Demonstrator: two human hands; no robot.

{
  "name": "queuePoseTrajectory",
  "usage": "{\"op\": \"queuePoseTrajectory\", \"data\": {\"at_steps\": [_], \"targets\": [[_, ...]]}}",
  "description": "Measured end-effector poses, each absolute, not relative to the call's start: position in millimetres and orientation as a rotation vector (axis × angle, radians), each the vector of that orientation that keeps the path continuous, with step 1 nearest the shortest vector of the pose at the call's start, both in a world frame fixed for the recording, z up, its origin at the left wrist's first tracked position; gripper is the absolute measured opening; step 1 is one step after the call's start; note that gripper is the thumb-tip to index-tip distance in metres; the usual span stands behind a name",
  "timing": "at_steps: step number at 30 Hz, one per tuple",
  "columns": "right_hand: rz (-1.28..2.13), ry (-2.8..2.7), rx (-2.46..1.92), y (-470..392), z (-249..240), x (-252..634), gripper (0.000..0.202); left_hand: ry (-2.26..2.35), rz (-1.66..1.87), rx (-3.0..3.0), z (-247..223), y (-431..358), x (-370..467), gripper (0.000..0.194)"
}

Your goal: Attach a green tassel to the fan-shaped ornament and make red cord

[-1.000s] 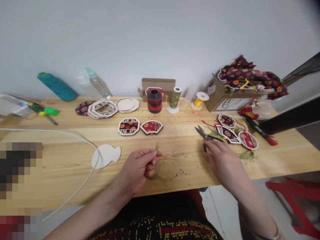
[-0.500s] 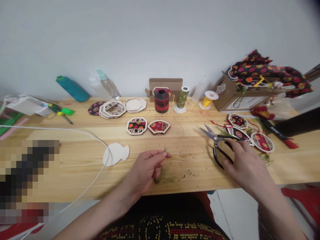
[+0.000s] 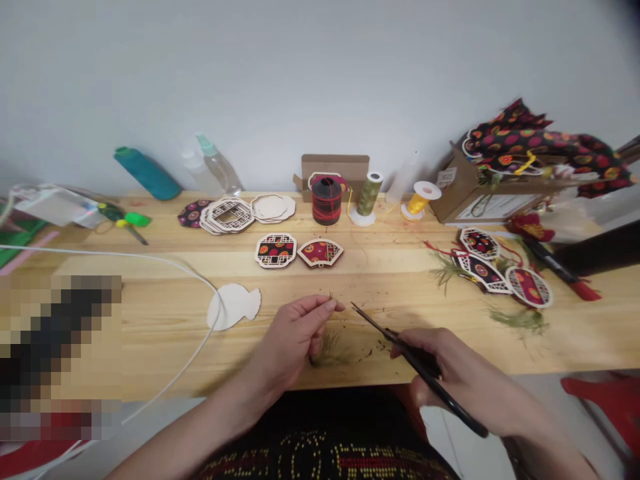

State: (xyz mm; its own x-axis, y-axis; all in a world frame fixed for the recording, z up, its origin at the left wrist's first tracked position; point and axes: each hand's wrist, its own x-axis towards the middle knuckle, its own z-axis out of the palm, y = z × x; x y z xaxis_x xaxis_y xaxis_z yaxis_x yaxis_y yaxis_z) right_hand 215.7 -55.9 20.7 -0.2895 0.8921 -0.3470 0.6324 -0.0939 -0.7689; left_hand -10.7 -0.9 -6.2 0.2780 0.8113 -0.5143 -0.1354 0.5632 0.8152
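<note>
My left hand [image 3: 303, 333] is over the table's front part, thumb and finger pinched on a green tassel [image 3: 330, 350], whose loose strands hang below the fingers. A short tip sticks up above the pinch. My right hand [image 3: 450, 373] is wrapped round black-handled scissors [image 3: 413, 360]. Their blades point up and left, with the tips just right of my left fingertips, not touching them. Dark bits lie on the wood beneath the blades.
Behind my hands lie a framed patterned piece [image 3: 276, 251] and a fan-shaped one [image 3: 321, 253]. A white fish-shaped piece [image 3: 233, 307] and white cable [image 3: 187, 267] are left. Spools [image 3: 327, 200] stand behind; tasselled ornaments [image 3: 529, 287] and a box [image 3: 480, 193] are right.
My right hand has lifted the scissors from beside the ornaments and brought them left, near my left hand. My left hand has hardly moved and keeps its pinch.
</note>
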Motion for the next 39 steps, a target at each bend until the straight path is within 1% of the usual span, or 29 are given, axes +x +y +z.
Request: {"op": "queuePoseTrajectory", "data": {"at_steps": [3, 5, 8, 13, 16, 20, 23, 27, 30, 33, 35, 38, 39], "targets": [[1.487, -1.868, -1.696, -49.4, 15.8, 209.9, 0.017, 1.103, 0.700, 0.806, -6.4, -2.2, -9.7, 0.025], [1.514, -1.863, -1.680, -44.0, 13.2, 204.2, 0.016, 1.094, 0.673, 0.826, -6.2, -3.2, -9.1, 0.026], [1.539, -1.857, -1.613, -37.4, 11.1, 196.7, 0.022, 1.071, 0.644, 0.821, -5.6, -4.2, -8.9, 0.025], [1.635, -1.793, -1.563, -32.8, 9.1, 191.9, 0.011, 1.052, 0.642, 0.803, -6.6, -4.3, -9.2, 0.024], [1.628, -1.767, -1.570, -32.2, 7.2, 191.7, 0.012, 1.049, 0.646, 0.789, -8.1, -3.6, -8.8, 0.023], [1.588, -1.742, -1.572, -31.7, 4.9, 194.1, 0.020, 1.067, 0.672, 0.768, -8.8, -2.7, -9.2, 0.022], [1.603, -1.740, -1.589, -32.1, 6.2, 197.2, 0.020, 1.110, 0.725, 0.720, -8.0, -0.9, -11.1, 0.022], [1.577, -1.972, -1.597, -36.5, 15.9, 198.3, 0.025, 1.144, 0.868, 0.599, -7.5, 3.9, -14.4, 0.023], [1.482, -2.235, -1.553, -42.5, 27.0, 198.7, 0.029, 1.115, 0.952, 0.530, -7.1, 7.2, -16.8, 0.025], [1.271, -2.347, -1.679, -45.5, 33.5, 206.2, 0.023, 1.079, 0.971, 0.430, -4.5, 9.0, -18.4, 0.034], [0.987, -2.320, -1.947, -43.5, 32.2, 217.1, 0.022, 1.061, 0.954, 0.357, -1.5, 9.4, -18.5, 0.042], [0.469, -2.164, -2.454, -36.5, 22.8, 240.0, 0.035, 1.023, 0.938, 0.298, 2.7, 9.3, -17.6, 0.052], [0.357, -2.105, -2.581, -34.3, 18.7, 248.4, 0.039, 1.009, 0.940, 0.293, 3.7, 9.2, -17.3, 0.054]]}}
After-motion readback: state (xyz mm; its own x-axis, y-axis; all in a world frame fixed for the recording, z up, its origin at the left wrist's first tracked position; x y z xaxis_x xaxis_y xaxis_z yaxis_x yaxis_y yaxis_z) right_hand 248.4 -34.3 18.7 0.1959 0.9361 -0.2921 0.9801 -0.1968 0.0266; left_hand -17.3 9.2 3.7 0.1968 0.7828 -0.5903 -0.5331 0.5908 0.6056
